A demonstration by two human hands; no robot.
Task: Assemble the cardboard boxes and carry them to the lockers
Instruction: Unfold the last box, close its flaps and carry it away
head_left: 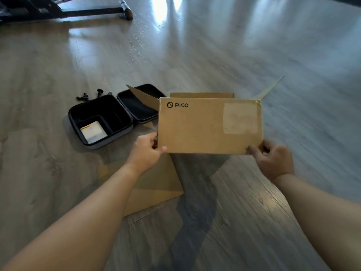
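A brown cardboard box (205, 126) marked PICO is held up above the wooden floor, its near side facing me and its top flaps standing open. My left hand (147, 150) grips the lower left corner, thumb on the front face. My right hand (272, 159) grips the lower right corner, thumb on the front, fingers behind. A flattened piece of cardboard (156, 184) lies on the floor below my left forearm, partly hidden by it.
An open black hard case (101, 120) with a white leaflet inside lies on the floor left of the box. Small black parts (84, 96) sit behind it. A black metal frame (64, 10) stands at the far left. Bare wooden floor stretches ahead and right.
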